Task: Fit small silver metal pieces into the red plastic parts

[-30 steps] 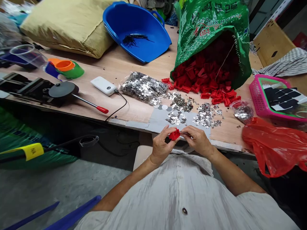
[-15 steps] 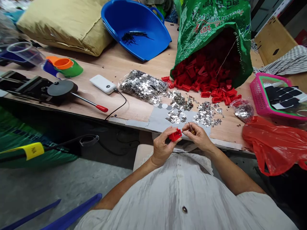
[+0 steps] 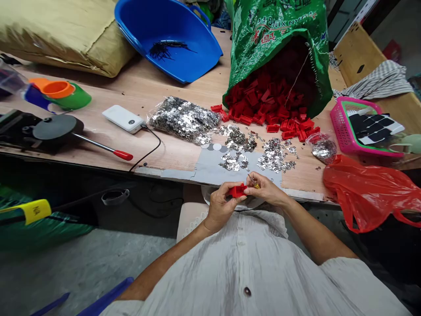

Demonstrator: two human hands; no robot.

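Illumination moderate, falling from above on the workbench (image 3: 179, 154). Green sack (image 3: 279, 22): glare streaks on its upper skin, mouth in deep shadow. In front of the sack, metal pieces (image 3: 272, 157) return hard white highlights. Front-right of the sack, the red plastic bag (image 3: 371, 191) shows sheen. Far left of the sack, the clear cup (image 3: 11, 79) reads soft. Under-bench space (image 3: 161, 193) dark. Wide-angle stretching toward the frame edges.

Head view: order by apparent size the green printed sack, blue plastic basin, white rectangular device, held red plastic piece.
Green printed sack
Blue plastic basin
White rectangular device
Red plastic piece in left hand, partly covered
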